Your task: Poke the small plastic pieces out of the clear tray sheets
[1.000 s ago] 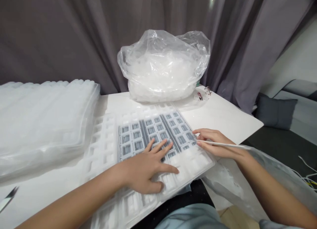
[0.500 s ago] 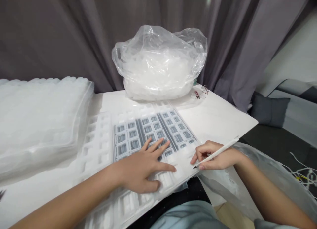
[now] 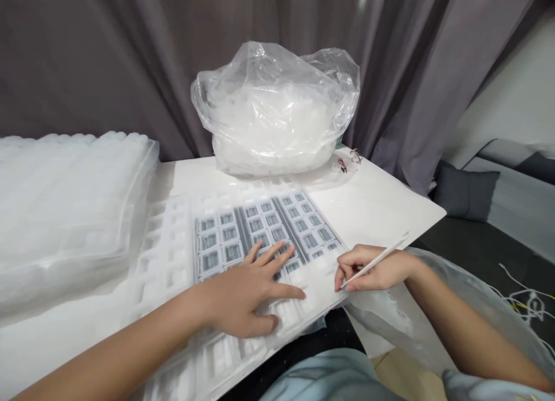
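A translucent plastic blister tray [image 3: 255, 216] with rows of small pockets lies before me; its far pockets look grey, its near ones whitish. What fills them is too small to make out. My left hand [image 3: 249, 300] rests palm down on the tray with fingers spread, holding nothing. At the tray's right edge, my right hand [image 3: 368, 268] pinches a slim white pen-like tool [image 3: 384, 253], slanted with its lower end down by the tray surface. The fingers partly cover that lower end.
Stacked translucent trays [image 3: 65, 198] in plastic wrap stand at left. A large clear bag [image 3: 277, 117] of white items sits at the table's back, beside small dark-red wires [image 3: 342, 165]. Clear plastic sheeting [image 3: 390, 314] hangs under my right arm. White cables [image 3: 531, 302] lie at far right.
The whole view has shifted slightly. The white tool's dark tip showed before at the tray's edge and is now mostly hidden by my right fingers. My left hand keeps its place on the tray.
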